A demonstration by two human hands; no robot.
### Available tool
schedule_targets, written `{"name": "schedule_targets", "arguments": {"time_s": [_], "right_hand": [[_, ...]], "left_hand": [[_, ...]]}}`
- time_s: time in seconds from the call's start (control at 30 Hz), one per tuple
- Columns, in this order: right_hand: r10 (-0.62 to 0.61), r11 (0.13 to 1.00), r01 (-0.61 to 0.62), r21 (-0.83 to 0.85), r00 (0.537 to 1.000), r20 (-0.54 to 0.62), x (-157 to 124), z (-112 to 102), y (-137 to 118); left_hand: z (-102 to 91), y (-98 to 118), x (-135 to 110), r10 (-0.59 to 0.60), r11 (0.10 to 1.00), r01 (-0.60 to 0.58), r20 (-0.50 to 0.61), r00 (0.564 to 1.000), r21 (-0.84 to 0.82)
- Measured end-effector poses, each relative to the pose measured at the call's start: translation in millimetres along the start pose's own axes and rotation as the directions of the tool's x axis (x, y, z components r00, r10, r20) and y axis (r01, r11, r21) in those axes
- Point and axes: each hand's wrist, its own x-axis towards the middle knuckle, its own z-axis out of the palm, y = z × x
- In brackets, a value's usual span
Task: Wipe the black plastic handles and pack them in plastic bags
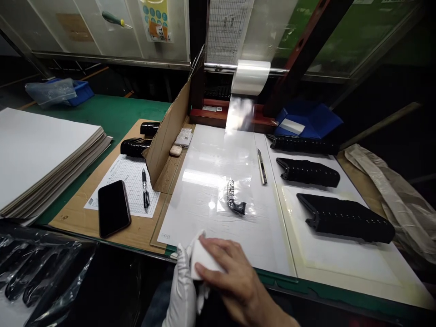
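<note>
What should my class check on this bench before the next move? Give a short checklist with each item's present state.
1. Hand cover: gloved left hand covered, bare right hand not: not ok.
2. Grip: white cloth held between both hands: ok.
3. Bag: clear plastic bag lying on the glossy white board, black part inside; seal: cannot tell.
4. Blade: utility knife lying on the board; whether retracted: cannot tell.
5. Spacing: three black moulded pieces at right, largest, lying apart without touching: ok.
</note>
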Motion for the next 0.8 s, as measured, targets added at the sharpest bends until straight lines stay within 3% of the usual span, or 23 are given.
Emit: {"name": "schedule_targets", "arguments": {"time_s": [0.1, 0.2, 0.33, 0.5, 0.6, 0.73, 0.8], "right_hand": [[0.107, 0.990, -0.115, -0.085, 0.990, -0.092, -2.9, -2.0, 0.3], [0.033, 0.995, -0.042, -0.089, 0.994, -0.101, -5.8, 4.2, -6.2], [0.255, 0.924, -0.303, -0.234, 0.943, -0.212, -11.2, 18.1, -15.9], [0.265, 0.899, -0.348, -0.267, 0.916, -0.300, -16.0, 29.1, -25.1], [0.344, 0.864, -0.420, -0.279, 0.895, -0.282, -17.1, 28.6, -25.9], [0.298, 0.871, -0.387, -0.302, 0.905, -0.303, -22.7, 20.8, -17.0], [0.360, 0.850, -0.449, -0.277, 0.877, -0.318, -26.4, 9.5, -11.2]], "left_hand": [[0.5, -1.3, 0.7, -0.041, 0.999, 0.042, -0.050, 0.998, 0.017], [-0.5, -1.3, 0.8, 0.038, 0.998, -0.034, -0.057, 0.998, 0.061], [4.2, 2.2, -2.3, -0.004, 0.991, 0.015, -0.087, 0.996, 0.130], [6.6, 0.1, -2.1, 0.073, 0.964, -0.070, -0.003, 0.997, 0.257], [4.5, -5.6, -1.0, 0.079, 0.943, -0.083, 0.027, 0.997, 0.322], [2.4, -8.3, 0.1, 0.089, 0.916, -0.099, 0.044, 0.995, 0.388], [0.2, -2.6, -0.3, 0.067, 0.901, -0.089, 0.067, 0.996, 0.424]]}}
